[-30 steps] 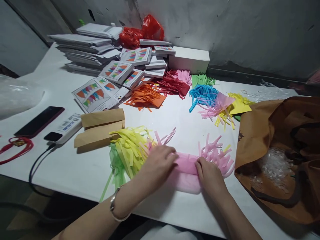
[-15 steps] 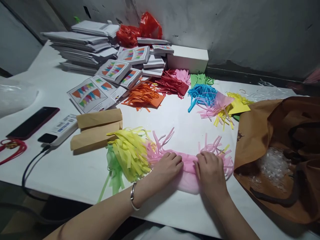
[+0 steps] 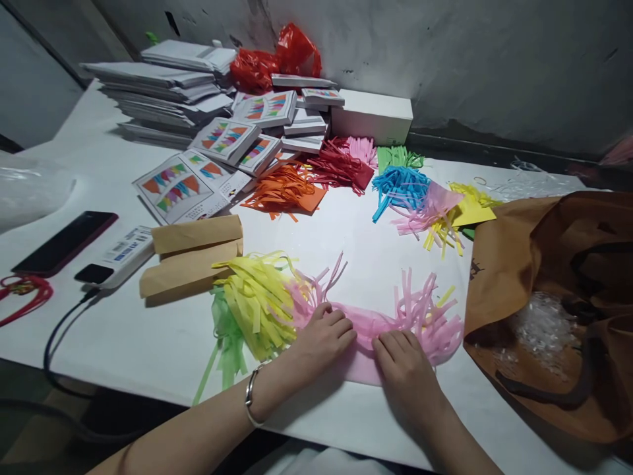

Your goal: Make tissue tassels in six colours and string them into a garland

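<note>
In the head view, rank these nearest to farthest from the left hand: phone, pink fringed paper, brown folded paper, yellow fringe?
1. Pink fringed paper: touching the left hand.
2. Yellow fringe: just left of it.
3. Brown folded paper: farther left.
4. Phone: far left.

Your light is dim and cool, strongest across the middle of the white surface (image 3: 316,237), while the wall (image 3: 469,72) falls off to grey. Soft shadows pool beneath your hands (image 3: 324,340), and small glints catch on the red bag (image 3: 298,54). You get stretched edges from the wide lens, and fine print on the boxes (image 3: 230,140) looks too soft to read.
</note>
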`<state>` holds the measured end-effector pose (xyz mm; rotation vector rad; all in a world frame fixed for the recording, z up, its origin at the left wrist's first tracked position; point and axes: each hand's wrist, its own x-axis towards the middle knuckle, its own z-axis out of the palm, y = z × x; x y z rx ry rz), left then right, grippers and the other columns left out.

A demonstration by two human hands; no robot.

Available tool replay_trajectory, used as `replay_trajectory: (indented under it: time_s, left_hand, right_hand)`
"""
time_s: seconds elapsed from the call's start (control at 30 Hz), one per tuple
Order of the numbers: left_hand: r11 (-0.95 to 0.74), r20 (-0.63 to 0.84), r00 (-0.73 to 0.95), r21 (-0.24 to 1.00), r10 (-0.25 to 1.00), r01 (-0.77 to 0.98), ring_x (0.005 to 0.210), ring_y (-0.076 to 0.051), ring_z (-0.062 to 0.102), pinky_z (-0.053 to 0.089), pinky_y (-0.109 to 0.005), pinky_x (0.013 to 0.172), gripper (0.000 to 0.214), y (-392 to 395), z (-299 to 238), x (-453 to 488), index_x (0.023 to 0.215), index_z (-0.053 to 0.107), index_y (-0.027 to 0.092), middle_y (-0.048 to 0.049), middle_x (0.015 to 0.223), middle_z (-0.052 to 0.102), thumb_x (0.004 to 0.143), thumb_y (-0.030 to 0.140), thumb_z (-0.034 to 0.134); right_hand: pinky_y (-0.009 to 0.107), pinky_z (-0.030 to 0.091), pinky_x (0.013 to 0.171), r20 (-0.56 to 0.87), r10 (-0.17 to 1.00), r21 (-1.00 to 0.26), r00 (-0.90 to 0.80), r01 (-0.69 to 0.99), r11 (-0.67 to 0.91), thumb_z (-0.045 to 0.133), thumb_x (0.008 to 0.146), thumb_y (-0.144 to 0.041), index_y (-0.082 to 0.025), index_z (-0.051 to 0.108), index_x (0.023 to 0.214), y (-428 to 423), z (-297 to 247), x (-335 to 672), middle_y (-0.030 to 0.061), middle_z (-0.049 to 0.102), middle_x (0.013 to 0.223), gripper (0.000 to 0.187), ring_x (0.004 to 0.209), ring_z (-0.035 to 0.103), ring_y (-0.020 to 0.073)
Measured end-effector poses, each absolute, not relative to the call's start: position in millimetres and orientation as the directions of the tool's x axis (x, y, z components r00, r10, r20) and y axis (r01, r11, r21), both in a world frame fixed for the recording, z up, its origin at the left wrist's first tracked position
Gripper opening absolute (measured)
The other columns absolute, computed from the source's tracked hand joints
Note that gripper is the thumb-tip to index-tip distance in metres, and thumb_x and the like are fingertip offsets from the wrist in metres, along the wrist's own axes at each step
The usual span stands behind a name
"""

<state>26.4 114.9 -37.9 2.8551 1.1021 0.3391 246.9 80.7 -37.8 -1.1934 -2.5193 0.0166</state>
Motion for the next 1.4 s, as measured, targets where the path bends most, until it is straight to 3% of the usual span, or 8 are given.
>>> replay_trajectory:
  time_s: [0.13,0.3,0.53,0.87,0.97,1.1,1.2,1.4]
  left_hand:
    - [-0.605,0.045,0.612,0.225,0.79,0.764,0.095,-0.021,0.058,0.034,-0.039,0.087,0.011,119.0,-28.6,24.4,0.096,0.065,0.019,-0.0039,0.098,0.069,0.095,0.011,0.057]
    - [-0.454,-0.118,0.48,0.193,0.869,0.87,0.085,-0.025,0.062,0.037,-0.041,0.08,0.02,136.4,-18.7,35.9,0.083,0.068,0.016,-0.0081,0.087,0.07,0.097,0.017,0.053]
    - [-0.389,-0.155,0.412,0.16,0.898,0.907,0.08,-0.028,0.067,0.039,-0.044,0.079,0.04,152.3,-16.9,47.7,0.075,0.073,0.013,-0.0128,0.08,0.074,0.1,0.029,0.046]
    - [-0.385,-0.187,0.408,0.147,0.894,0.911,0.078,-0.027,0.07,0.04,-0.04,0.076,0.04,157.0,-15.1,48.0,0.073,0.073,0.014,-0.0123,0.079,0.075,0.099,0.031,0.048]
    - [-0.383,-0.176,0.404,0.143,0.898,0.913,0.076,-0.026,0.069,0.039,-0.039,0.075,0.039,156.9,-16.2,48.3,0.07,0.072,0.014,-0.0117,0.077,0.075,0.098,0.03,0.049]
    - [-0.39,-0.141,0.41,0.148,0.901,0.909,0.075,-0.027,0.068,0.038,-0.04,0.073,0.038,154.8,-18.8,49.4,0.068,0.071,0.014,-0.0117,0.074,0.073,0.097,0.028,0.051]
    - [-0.396,-0.103,0.412,0.147,0.905,0.906,0.073,-0.027,0.065,0.038,-0.041,0.075,0.038,152.7,-18.3,48.7,0.067,0.07,0.014,-0.0109,0.071,0.07,0.098,0.028,0.052]
    - [-0.465,0.039,0.465,0.145,0.884,0.873,0.098,-0.029,0.058,0.036,-0.045,0.084,0.01,142.5,-8.0,43.9,0.095,0.066,0.016,-0.0126,0.102,0.068,0.094,0.019,0.056]
  right_hand:
    - [0.04,0.038,0.092,0.257,0.888,-0.238,-0.381,0.866,0.44,0.049,0.097,-0.009,-0.017,0.066,0.089,84.5,-37.5,249.2,0.0081,0.065,0.095,0.02,0.094,0.055,0.0238]
    - [0.045,0.036,0.089,0.137,0.962,-0.041,-0.238,0.969,0.246,0.057,0.096,-0.015,-0.017,0.066,0.081,92.9,-34.5,242.1,0.0101,0.065,0.09,0.017,0.091,0.056,0.0274]
    - [0.049,0.034,0.084,0.102,0.98,0.047,-0.17,0.985,0.166,0.056,0.095,-0.015,-0.014,0.068,0.08,99.5,-29.8,235.8,0.0165,0.069,0.094,0.019,0.09,0.057,0.0312]
    - [0.038,0.033,0.073,0.058,0.986,0.023,-0.153,0.988,0.152,0.061,0.095,-0.024,-0.018,0.065,0.073,110.4,-34.0,254.8,0.0065,0.067,0.079,0.023,0.08,0.059,0.0247]
    - [0.042,0.034,0.081,0.11,0.988,0.038,-0.113,0.993,0.109,0.062,0.093,-0.021,-0.017,0.067,0.084,111.4,-26.5,252.7,0.0088,0.067,0.085,0.01,0.085,0.057,0.0262]
    - [0.044,0.031,0.092,0.222,0.91,0.006,-0.351,0.933,0.359,0.057,0.09,-0.007,-0.018,0.066,0.089,107.5,-15.1,238.3,0.0081,0.065,0.092,0.014,0.089,0.054,0.0244]
    - [0.035,0.035,0.082,0.24,0.793,-0.013,-0.56,0.815,0.579,0.057,0.086,0.0,-0.019,0.063,0.076,106.4,-18.3,230.4,0.0035,0.062,0.078,0.023,0.076,0.052,0.0198]
    - [0.036,0.035,0.076,0.284,0.771,0.01,-0.57,0.806,0.592,0.052,0.084,0.002,-0.017,0.064,0.075,104.5,-33.4,232.5,0.0066,0.06,0.074,0.024,0.072,0.05,0.0216]
